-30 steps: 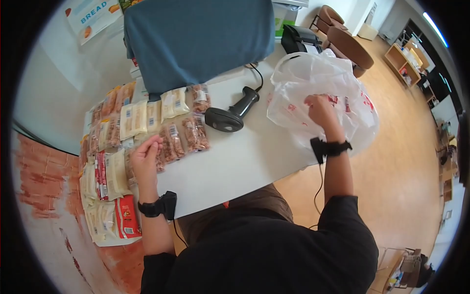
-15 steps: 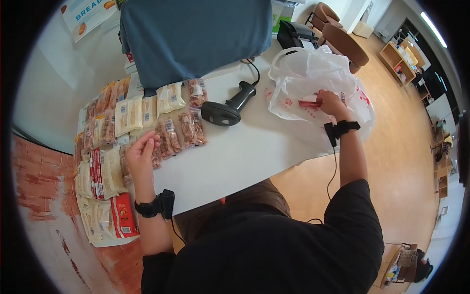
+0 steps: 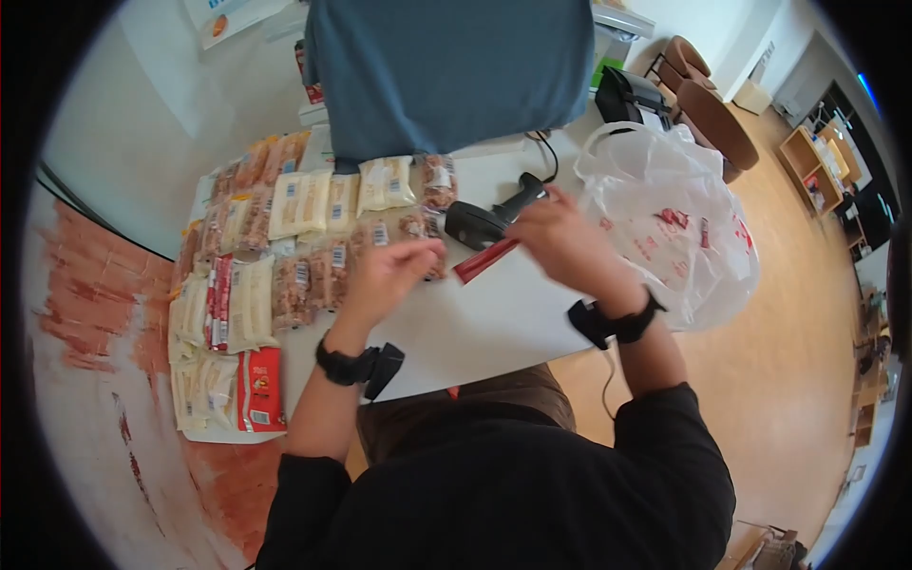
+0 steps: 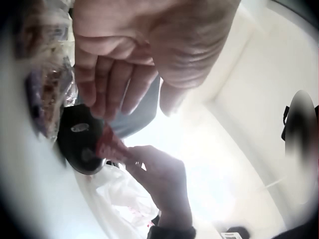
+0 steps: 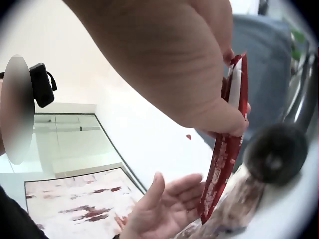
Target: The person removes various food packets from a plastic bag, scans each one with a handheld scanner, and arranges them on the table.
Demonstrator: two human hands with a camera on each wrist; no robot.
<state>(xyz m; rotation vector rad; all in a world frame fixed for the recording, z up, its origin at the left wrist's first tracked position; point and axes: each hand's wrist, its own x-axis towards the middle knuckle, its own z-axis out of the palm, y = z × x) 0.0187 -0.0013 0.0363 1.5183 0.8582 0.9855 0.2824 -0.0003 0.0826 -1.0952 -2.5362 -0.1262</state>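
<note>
A slim red packet (image 3: 486, 260) slants down from my right hand (image 3: 570, 245), pinched between thumb and fingers. Seen from the right wrist, the packet (image 5: 219, 172) shows pale lettering along its side, and its lower tip overlaps the fingers of the other hand. My left hand (image 3: 388, 275) holds nothing; its palm faces the packet, fingers extended and slightly bent, as the left wrist view shows. Behind the packet lies a black handheld barcode scanner (image 3: 477, 225), partly covered by the right hand in the head view.
Rows of packaged snacks (image 3: 302, 204) cover the table's left side. At the right stands a white plastic bag (image 3: 655, 228) with red items inside. A blue cloth (image 3: 446, 76) drapes a bulky thing at the back. The table's front edge borders my lap.
My right hand has come out of the plastic bag with the red packet and moved left to beside the scanner. My left hand has moved right, toward the packet. The head view has shifted.
</note>
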